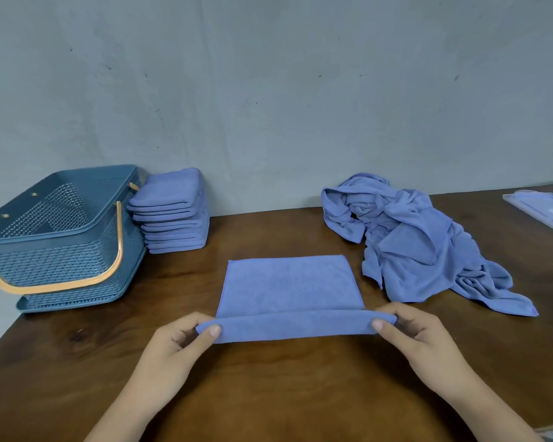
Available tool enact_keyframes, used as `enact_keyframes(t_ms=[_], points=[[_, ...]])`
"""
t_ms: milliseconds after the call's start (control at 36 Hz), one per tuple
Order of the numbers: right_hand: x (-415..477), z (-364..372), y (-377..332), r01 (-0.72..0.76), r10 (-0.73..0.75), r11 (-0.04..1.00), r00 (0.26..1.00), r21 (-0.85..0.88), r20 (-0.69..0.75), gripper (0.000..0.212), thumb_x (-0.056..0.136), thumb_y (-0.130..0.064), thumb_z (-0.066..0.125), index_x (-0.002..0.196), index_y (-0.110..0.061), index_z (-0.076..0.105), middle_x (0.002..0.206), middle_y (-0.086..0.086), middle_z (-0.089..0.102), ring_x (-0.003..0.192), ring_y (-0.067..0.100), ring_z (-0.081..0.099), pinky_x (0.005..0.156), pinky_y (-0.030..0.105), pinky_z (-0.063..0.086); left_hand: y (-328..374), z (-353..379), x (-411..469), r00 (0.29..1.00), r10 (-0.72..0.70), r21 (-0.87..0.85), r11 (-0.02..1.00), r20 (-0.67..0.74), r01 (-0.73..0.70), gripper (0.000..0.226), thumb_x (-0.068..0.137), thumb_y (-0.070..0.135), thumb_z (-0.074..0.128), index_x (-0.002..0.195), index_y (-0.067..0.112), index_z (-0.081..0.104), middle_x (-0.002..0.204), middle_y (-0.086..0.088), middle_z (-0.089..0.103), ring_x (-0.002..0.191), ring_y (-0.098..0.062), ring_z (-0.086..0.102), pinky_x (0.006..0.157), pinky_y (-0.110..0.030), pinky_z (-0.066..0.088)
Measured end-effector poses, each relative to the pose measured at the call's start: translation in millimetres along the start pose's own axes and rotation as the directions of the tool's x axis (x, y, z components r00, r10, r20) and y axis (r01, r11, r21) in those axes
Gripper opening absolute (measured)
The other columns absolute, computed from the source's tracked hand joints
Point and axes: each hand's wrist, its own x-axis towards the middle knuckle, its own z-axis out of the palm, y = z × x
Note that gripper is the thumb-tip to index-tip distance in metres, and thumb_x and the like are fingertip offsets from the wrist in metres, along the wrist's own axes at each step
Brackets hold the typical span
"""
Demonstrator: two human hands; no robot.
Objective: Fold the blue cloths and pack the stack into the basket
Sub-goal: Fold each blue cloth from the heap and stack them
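Observation:
A blue cloth (288, 285) lies flat on the middle of the wooden table (268, 378), its near edge lifted and rolled over. My left hand (179, 342) pinches the near left corner. My right hand (419, 339) pinches the near right corner. A stack of folded blue cloths (173, 212) stands at the back left against the wall. Beside it on the left sits the dark blue basket (61, 247) with an orange handle hanging down its front; its inside looks bare. A crumpled heap of unfolded blue cloths (419, 240) lies at the back right.
A clear plastic tray or lid (543, 208) sits at the far right edge. A grey wall (268, 90) runs behind the table. The table's left edge slants close under the basket.

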Motion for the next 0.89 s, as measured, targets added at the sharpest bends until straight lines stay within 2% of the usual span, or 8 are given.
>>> enact_keyframes(t_ms=[83,194,278,389,444,528,667,889], points=[[21.6,0.4,-1.7,0.02,-0.02,0.999,1.0,0.025,-0.007,0.031,0.099,-0.042,0.066,0.103,-0.012,0.073,0.092,0.019,0.066,0.09,0.034,0.064,0.088,0.035,0.046,0.9,-2.4,22.8,1.0,0.022,-0.078,0.997,-0.009,-0.022,0.023,0.101,0.033,0.072,0.096,0.011,0.075,0.086,-0.01,0.069,0.081,-0.018,0.062,0.079,-0.032,0.047],[66.0,5.6,-7.4,-0.021,0.025,0.994,0.999,0.11,-0.03,0.033,0.103,-0.037,0.064,0.1,-0.005,0.067,0.092,0.012,0.066,0.087,0.018,0.061,0.081,0.033,0.045,2.1,0.4,64.9,0.997,-0.026,-0.187,0.982,-0.075,0.011,0.027,0.103,0.034,0.067,0.1,0.008,0.073,0.098,-0.016,0.073,0.09,-0.032,0.067,0.079,-0.05,0.049],[110.0,10.8,-1.1,-0.072,0.084,0.992,0.99,0.108,-0.11,0.046,0.101,-0.044,0.066,0.099,0.002,0.059,0.09,0.02,0.059,0.084,0.023,0.056,0.079,0.04,0.044,0.9,6.7,104.0,0.989,-0.117,-0.272,0.958,-0.095,0.087,0.035,0.102,0.039,0.067,0.106,0.005,0.071,0.112,-0.022,0.074,0.11,-0.048,0.069,0.097,-0.067,0.052],[158.1,18.3,17.0,-0.253,0.261,0.965,0.948,0.065,-0.184,0.04,0.101,-0.04,0.065,0.079,-0.01,0.053,0.072,0.013,0.047,0.069,0.025,0.047,0.067,0.043,0.042,-10.4,14.3,150.7,0.926,-0.356,-0.304,0.902,-0.121,0.307,0.03,0.103,0.042,0.063,0.114,0.017,0.076,0.113,-0.004,0.079,0.107,-0.026,0.076,0.101,-0.051,0.058],[169.0,22.8,24.5,-0.319,0.321,0.947,0.932,0.041,-0.168,0.023,0.1,-0.044,0.065,0.093,-0.023,0.071,0.094,-0.002,0.07,0.09,0.019,0.065,0.084,0.043,0.052,-21.4,17.9,161.8,0.901,-0.416,-0.246,0.892,-0.125,0.378,0.033,0.098,0.051,0.065,0.12,0.027,0.073,0.121,-0.001,0.076,0.111,-0.02,0.072,0.103,-0.046,0.056],[163.1,27.2,33.6,-0.328,0.314,0.944,0.929,-0.046,-0.195,0.03,0.102,-0.035,0.066,0.131,-0.035,0.062,0.127,-0.013,0.063,0.115,0.008,0.058,0.097,0.032,0.044,-27.7,24.5,156.5,0.898,-0.381,-0.153,0.923,-0.22,0.354,0.03,0.101,0.04,0.068,0.131,0.039,0.062,0.127,0.009,0.066,0.119,-0.012,0.064,0.101,-0.035,0.051],[152.3,26.5,42.7,-0.207,0.172,0.948,0.972,-0.242,-0.16,0.046,0.1,-0.015,0.061,0.127,-0.05,0.052,0.064,-0.019,0.051,0.056,0.005,0.047,0.061,0.031,0.045,-34.2,30.3,149.6,0.954,-0.243,0.018,0.968,-0.175,0.25,0.027,0.102,0.017,0.064,0.113,0.041,0.068,0.107,0.025,0.073,0.103,0.009,0.064,0.083,-0.02,0.045],[155.7,36.4,48.5,-0.212,0.136,0.894,0.968,-0.395,-0.212,0.036,0.107,-0.013,0.048,0.117,-0.044,0.062,0.054,-0.038,0.052,0.047,-0.003,0.051,0.049,0.018,0.032,-51.5,35.8,152.0,0.941,-0.192,0.064,0.974,-0.28,0.217,0.038,0.105,0.01,0.056,0.106,0.042,0.074,0.096,0.019,0.073,0.07,0.001,0.058,0.067,-0.013,0.039]])
